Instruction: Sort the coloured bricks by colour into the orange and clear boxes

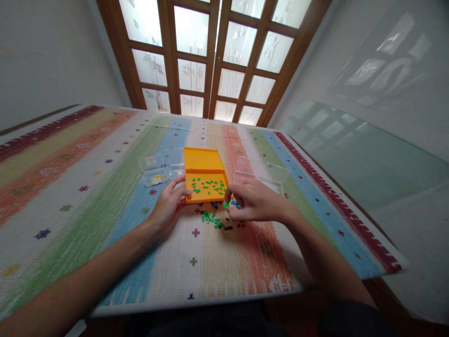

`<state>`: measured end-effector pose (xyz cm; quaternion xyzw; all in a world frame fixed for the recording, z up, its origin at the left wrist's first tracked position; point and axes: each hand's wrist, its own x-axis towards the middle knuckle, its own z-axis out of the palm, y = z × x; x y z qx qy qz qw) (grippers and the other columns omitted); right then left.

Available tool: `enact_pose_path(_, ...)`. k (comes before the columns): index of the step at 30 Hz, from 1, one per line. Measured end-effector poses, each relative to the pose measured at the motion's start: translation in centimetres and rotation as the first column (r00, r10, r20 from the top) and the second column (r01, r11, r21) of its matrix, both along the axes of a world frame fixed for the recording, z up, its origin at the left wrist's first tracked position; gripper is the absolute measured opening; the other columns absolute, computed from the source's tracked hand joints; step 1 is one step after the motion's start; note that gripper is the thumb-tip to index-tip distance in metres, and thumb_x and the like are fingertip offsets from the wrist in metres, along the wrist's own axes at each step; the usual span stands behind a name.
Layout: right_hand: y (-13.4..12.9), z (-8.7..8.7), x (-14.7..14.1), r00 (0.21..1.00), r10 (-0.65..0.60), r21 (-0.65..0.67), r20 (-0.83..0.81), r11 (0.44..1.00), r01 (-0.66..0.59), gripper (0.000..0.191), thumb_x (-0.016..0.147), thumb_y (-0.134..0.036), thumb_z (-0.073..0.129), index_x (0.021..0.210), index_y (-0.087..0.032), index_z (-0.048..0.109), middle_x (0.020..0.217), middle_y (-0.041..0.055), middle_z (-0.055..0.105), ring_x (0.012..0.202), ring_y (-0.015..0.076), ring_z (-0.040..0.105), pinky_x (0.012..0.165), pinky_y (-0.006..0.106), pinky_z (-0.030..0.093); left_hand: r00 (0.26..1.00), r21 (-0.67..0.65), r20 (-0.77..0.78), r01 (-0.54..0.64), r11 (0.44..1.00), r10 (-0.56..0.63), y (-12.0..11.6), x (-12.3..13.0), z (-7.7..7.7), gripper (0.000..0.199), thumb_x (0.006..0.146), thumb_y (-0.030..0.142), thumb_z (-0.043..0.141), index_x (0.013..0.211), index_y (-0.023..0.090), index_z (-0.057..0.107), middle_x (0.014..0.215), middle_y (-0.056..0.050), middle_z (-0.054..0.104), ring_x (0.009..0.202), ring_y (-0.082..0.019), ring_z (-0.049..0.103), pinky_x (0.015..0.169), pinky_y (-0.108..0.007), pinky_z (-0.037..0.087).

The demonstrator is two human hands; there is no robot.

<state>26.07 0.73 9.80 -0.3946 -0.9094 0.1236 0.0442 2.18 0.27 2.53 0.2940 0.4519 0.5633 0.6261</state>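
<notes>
My left hand (169,202) grips the left side of an open orange box (202,160), with the thumb over its rim. Many small green building bricks (212,182) lie scattered in the box's lower half. At the box's lower right corner my right hand (253,201) is pinched, and a green brick (226,205) shows at its fingertips. On the cloth just in front of the box is a loose pile of green bricks (209,217). Brown bricks (228,228) lie around that pile. Blue bricks (237,204) are partly hidden behind my right hand.
A clear plastic case (154,177) with yellow pieces stands open left of the box. Another clear case (277,187) is behind my right hand. A striped tablecloth (140,262) covers the table. Behind it are wooden doors (212,61) with frosted panes.
</notes>
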Motion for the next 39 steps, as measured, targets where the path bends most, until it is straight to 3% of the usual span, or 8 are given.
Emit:
enact_pose_path(4, 2.5, 1.2, -1.8, 0.999, -0.051, 0.007, 0.016, 0.999, 0.051, 0.023, 0.086, -0.03, 0.07, 0.105, -0.016, 0.072, 0.071, -0.0018, 0.061, 0.067, 0.0138, 0.05, 0.063, 0.026, 0.029, 0.999, 0.003, -0.009, 0.041, 0.999, -0.041, -0.4, 0.2, 0.0, 0.055, 0.066, 0.01, 0.077, 0.119, 0.018, 0.065, 0.095, -0.007, 0.082, 0.083, -0.023, 0.079, 0.07, -0.028, 0.061)
enact_pose_path(9, 5.0, 0.2, -4.3, 0.985, -0.121, 0.106, 0.124, 0.988, 0.109, 0.027, 0.09, -0.031, 0.07, 0.111, -0.014, 0.074, 0.082, 0.0042, 0.069, 0.078, 0.0175, 0.055, 0.066, 0.028, 0.029, 0.998, 0.0, -0.011, 0.067, 0.998, -0.067, -0.7, 0.4, 0.3, 0.055, 0.065, 0.012, 0.077, 0.118, 0.018, 0.065, 0.092, -0.006, 0.082, 0.079, -0.022, 0.079, 0.07, -0.029, 0.061)
enact_pose_path(14, 5.5, -0.7, -4.9, 0.981, -0.152, 0.118, 0.123, 0.983, 0.138, 0.028, 0.094, -0.032, 0.065, 0.116, -0.016, 0.073, 0.09, 0.0073, 0.073, 0.082, 0.0193, 0.059, 0.068, 0.028, 0.031, 0.997, -0.002, 0.017, 0.072, 0.997, -0.072, -0.8, 0.4, 0.5, 0.05, 0.064, 0.011, 0.076, 0.113, 0.019, 0.065, 0.089, -0.004, 0.082, 0.076, -0.021, 0.078, 0.068, -0.029, 0.06)
enact_pose_path(19, 5.1, -1.0, -4.0, 0.99, -0.129, 0.119, 0.063, 0.985, 0.121, 0.033, 0.095, -0.031, 0.063, 0.123, -0.014, 0.07, 0.085, 0.0056, 0.07, 0.076, 0.0177, 0.057, 0.069, 0.028, 0.034, 0.998, -0.016, 0.039, 0.054, 0.998, -0.053, -0.8, 0.4, 0.7, 0.051, 0.065, 0.009, 0.075, 0.114, 0.019, 0.066, 0.089, -0.005, 0.082, 0.073, -0.019, 0.077, 0.066, -0.026, 0.059)
enact_pose_path(24, 4.0, -0.7, -1.9, 0.992, -0.058, 0.042, -0.112, 0.997, 0.063, 0.029, 0.094, -0.028, 0.06, 0.116, -0.014, 0.07, 0.072, -0.0008, 0.063, 0.062, 0.0129, 0.049, 0.064, 0.027, 0.032, 0.999, -0.02, 0.032, 0.03, 0.999, -0.03, -0.6, 0.4, 0.8, 0.053, 0.065, 0.008, 0.074, 0.116, 0.018, 0.065, 0.09, -0.005, 0.082, 0.076, -0.02, 0.078, 0.07, -0.026, 0.061)
enact_pose_path(30, 0.5, -1.9, 0.2, 0.946, 0.166, -0.122, -0.28, 0.971, -0.206, 0.016, 0.091, -0.025, 0.061, 0.094, -0.015, 0.074, 0.06, -0.0054, 0.055, 0.055, 0.0095, 0.048, 0.06, 0.024, 0.033, 0.999, -0.029, 0.016, -0.031, 0.999, 0.032, -0.2, 0.3, 0.7, 0.051, 0.066, 0.005, 0.072, 0.115, 0.017, 0.064, 0.086, -0.004, 0.082, 0.073, -0.019, 0.078, 0.065, -0.024, 0.06)
enact_pose_path(34, -1.1, -4.5, 0.4, 0.981, 0.162, -0.128, -0.108, 0.976, -0.175, 0.014, 0.089, -0.019, 0.063, 0.095, -0.016, 0.075, 0.067, -0.0007, 0.065, 0.059, 0.0113, 0.052, 0.06, 0.025, 0.031, 0.998, -0.033, 0.005, -0.063, 0.997, 0.063, 0.0, 0.2, 0.6, 0.048, 0.067, 0.003, 0.069, 0.113, 0.018, 0.065, 0.086, -0.005, 0.082, 0.073, -0.019, 0.077, 0.065, -0.025, 0.06)
enact_pose_path(39, -1.4, -6.8, -0.1, 0.987, 0.148, -0.074, 0.06, 0.987, -0.144, 0.022, 0.096, -0.026, 0.061, 0.111, -0.016, 0.074, 0.077, 0.0049, 0.074, 0.065, 0.0151, 0.058, 0.063, 0.028, 0.031, 0.999, -0.023, -0.012, -0.046, 0.999, 0.046, 0.1, 0.2, 0.5, 0.05, 0.068, 0.005, 0.069, 0.115, 0.017, 0.064, 0.089, -0.005, 0.082, 0.074, -0.019, 0.078, 0.065, -0.026, 0.061)
